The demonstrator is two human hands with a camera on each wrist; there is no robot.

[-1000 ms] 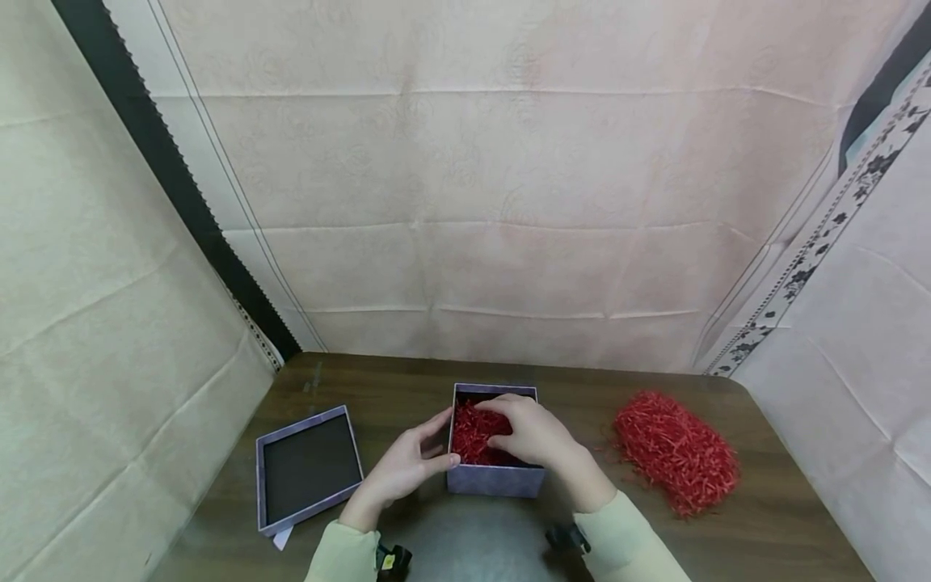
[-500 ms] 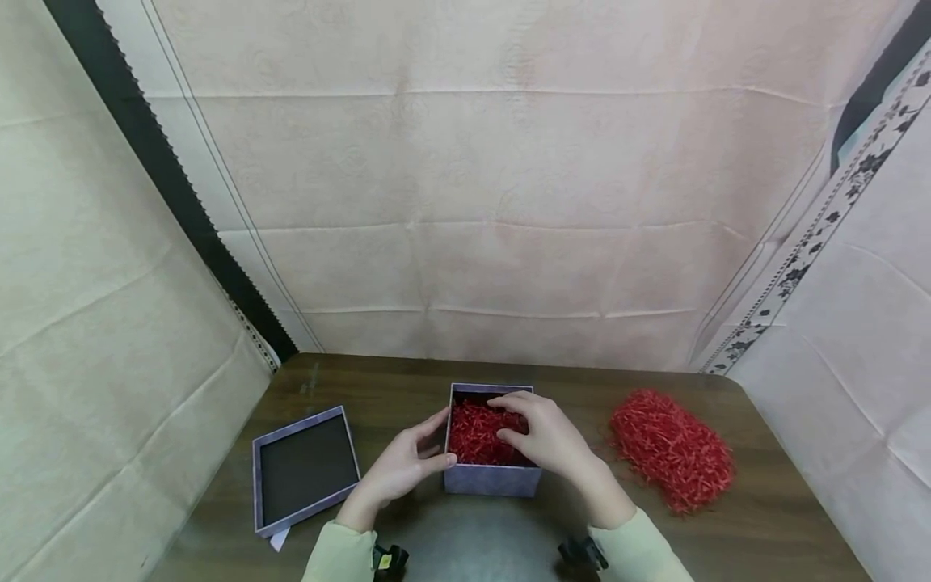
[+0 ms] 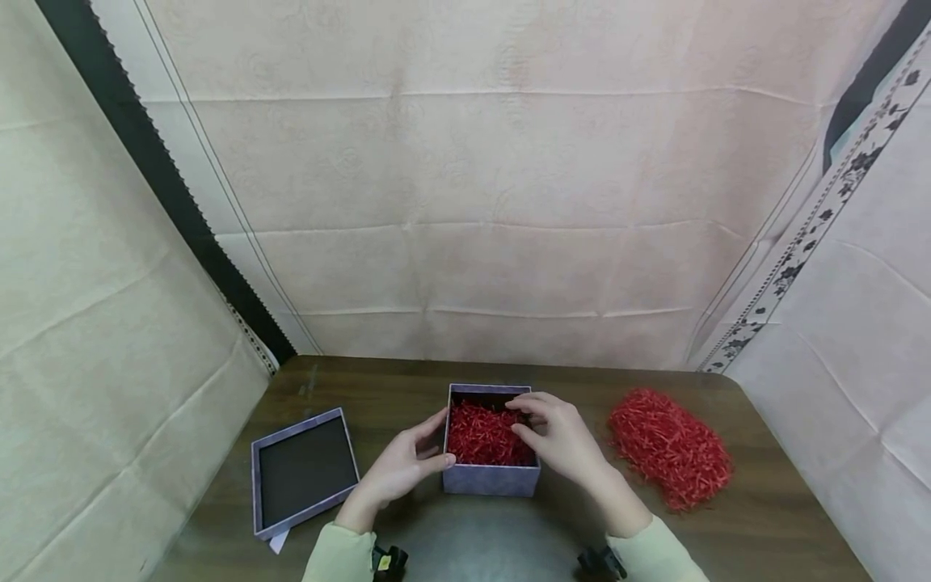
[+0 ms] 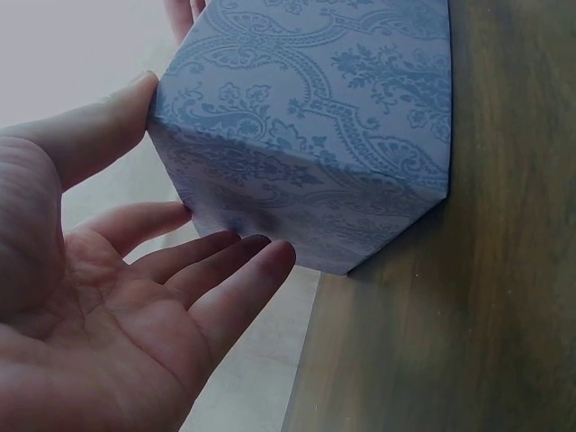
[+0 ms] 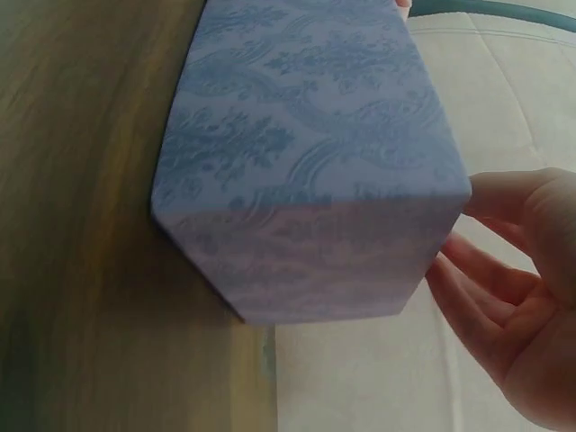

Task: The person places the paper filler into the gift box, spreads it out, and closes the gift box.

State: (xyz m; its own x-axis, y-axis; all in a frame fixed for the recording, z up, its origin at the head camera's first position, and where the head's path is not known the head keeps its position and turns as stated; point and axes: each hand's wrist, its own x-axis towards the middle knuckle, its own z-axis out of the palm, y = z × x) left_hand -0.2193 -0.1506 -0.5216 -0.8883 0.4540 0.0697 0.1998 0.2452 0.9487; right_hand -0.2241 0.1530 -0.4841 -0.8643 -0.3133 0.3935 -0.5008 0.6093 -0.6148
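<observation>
A brown wood-grain table [image 3: 771, 501] stands before a creased, pale back cloth [image 3: 465, 178]. Similar pale sheets hang as the left wall [image 3: 94, 323] and right wall [image 3: 865, 323], with a dark strip [image 3: 166, 174] edging the left and a flowered border [image 3: 789, 271] the right.

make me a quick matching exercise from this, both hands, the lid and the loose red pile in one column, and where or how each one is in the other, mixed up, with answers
Column one
1. left hand
2. right hand
3. lid
4. loose red pile

Column two
a. dark inside facing up
b. lying on the table, right of the box
c. against the box's left side
d. over the box's right side

Right pairs: 1-c, 2-d, 3-a, 4-b
</observation>
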